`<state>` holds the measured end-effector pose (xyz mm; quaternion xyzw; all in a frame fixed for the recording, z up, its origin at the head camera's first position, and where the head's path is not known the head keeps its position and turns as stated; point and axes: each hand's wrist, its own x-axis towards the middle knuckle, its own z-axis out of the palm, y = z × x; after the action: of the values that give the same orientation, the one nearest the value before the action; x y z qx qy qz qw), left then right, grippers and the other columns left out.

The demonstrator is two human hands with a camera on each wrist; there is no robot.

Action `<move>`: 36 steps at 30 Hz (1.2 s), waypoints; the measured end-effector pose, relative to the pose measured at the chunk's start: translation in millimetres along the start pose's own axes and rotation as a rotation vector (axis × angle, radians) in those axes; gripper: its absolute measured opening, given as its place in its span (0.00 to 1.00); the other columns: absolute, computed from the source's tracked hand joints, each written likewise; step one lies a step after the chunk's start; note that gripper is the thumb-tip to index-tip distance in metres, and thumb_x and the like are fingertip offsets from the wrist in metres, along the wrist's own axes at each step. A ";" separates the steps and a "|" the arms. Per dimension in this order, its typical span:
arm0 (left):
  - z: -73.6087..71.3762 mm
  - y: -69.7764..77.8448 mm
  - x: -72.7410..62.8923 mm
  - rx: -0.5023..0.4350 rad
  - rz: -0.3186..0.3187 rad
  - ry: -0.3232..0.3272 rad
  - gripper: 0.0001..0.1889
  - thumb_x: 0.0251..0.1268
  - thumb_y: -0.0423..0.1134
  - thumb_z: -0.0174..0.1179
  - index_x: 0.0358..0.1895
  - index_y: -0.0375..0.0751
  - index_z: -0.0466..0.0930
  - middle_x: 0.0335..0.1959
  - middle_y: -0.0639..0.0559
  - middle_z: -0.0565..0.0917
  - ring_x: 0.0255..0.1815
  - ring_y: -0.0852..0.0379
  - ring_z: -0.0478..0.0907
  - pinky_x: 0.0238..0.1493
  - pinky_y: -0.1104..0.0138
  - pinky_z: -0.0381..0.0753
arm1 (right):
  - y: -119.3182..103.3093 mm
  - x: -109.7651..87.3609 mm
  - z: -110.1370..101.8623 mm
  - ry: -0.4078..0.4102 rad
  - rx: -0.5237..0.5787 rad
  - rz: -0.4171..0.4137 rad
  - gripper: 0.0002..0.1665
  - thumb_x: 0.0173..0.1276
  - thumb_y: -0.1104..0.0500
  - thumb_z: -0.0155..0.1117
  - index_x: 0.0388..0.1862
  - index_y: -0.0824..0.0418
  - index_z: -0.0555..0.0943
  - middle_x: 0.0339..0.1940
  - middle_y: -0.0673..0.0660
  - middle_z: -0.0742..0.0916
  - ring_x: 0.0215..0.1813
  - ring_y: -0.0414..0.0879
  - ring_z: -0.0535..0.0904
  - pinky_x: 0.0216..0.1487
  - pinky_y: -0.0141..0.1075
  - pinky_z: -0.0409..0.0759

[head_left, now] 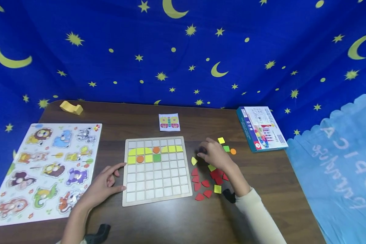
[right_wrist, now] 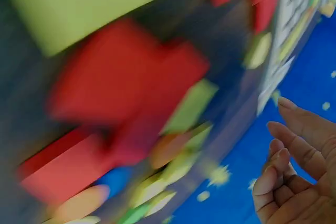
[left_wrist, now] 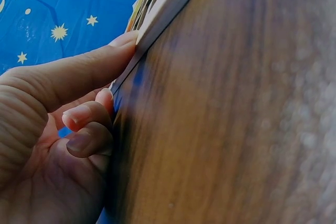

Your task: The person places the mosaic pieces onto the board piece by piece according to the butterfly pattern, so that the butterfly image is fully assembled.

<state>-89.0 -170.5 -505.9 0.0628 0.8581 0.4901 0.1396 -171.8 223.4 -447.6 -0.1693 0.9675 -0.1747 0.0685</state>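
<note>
A pale wooden grid board (head_left: 157,189) lies mid-table, with yellow pieces, orange discs and a green square (head_left: 156,157) in its upper rows. At its left edge, my left hand (head_left: 102,183) touches the rim with thumb and index finger. In the left wrist view, the thumb of that left hand (left_wrist: 58,103) presses the board's edge (left_wrist: 165,11) while other fingers curl beneath. My right hand (head_left: 216,154) hovers right of the board, by a yellow leaf-shaped piece (head_left: 194,161). Nothing shows between the fingertips of the right hand (right_wrist: 302,166) in the right wrist view.
Loose red pieces (head_left: 207,194), yellow squares (head_left: 217,189), a green square (head_left: 226,148) and an orange disc (head_left: 233,151) lie right of the board. A butterfly pattern card (head_left: 169,122), animal puzzle (head_left: 59,156), box (head_left: 263,128) and yellow curved block (head_left: 71,107) surround it.
</note>
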 end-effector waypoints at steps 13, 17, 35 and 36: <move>1.8 -0.8 1.2 -0.002 -0.011 0.008 0.42 0.50 0.36 0.74 0.71 0.38 0.66 0.43 0.46 0.69 0.26 0.62 0.62 0.29 0.69 0.66 | 46.6 -23.4 4.1 0.002 -0.060 0.127 0.17 0.59 0.60 0.74 0.44 0.68 0.84 0.39 0.61 0.82 0.34 0.49 0.76 0.33 0.40 0.77; 1.6 -0.2 0.3 -0.001 0.003 0.013 0.42 0.50 0.35 0.74 0.71 0.38 0.67 0.42 0.46 0.69 0.25 0.63 0.62 0.28 0.69 0.67 | 48.2 -27.5 4.0 0.026 -0.082 0.162 0.21 0.59 0.59 0.74 0.48 0.70 0.83 0.46 0.65 0.83 0.36 0.51 0.79 0.38 0.45 0.81; 1.2 -2.1 0.2 0.021 0.036 0.031 0.42 0.49 0.35 0.75 0.71 0.37 0.67 0.42 0.47 0.69 0.25 0.64 0.62 0.29 0.69 0.67 | 53.9 -30.6 4.0 0.070 -0.067 0.208 0.16 0.58 0.61 0.74 0.40 0.72 0.85 0.43 0.66 0.83 0.34 0.51 0.78 0.38 0.47 0.80; 1.2 -2.2 0.3 0.021 0.037 0.031 0.42 0.49 0.35 0.75 0.71 0.37 0.67 0.42 0.47 0.69 0.25 0.64 0.62 0.29 0.69 0.67 | 52.6 -30.1 3.4 0.074 -0.059 0.207 0.16 0.57 0.61 0.74 0.40 0.72 0.85 0.43 0.66 0.83 0.34 0.51 0.77 0.37 0.47 0.80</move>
<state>-88.9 -170.6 -508.5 0.0727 0.8639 0.4845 0.1165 -159.1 279.4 -467.5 -0.0638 0.9865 -0.1441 0.0453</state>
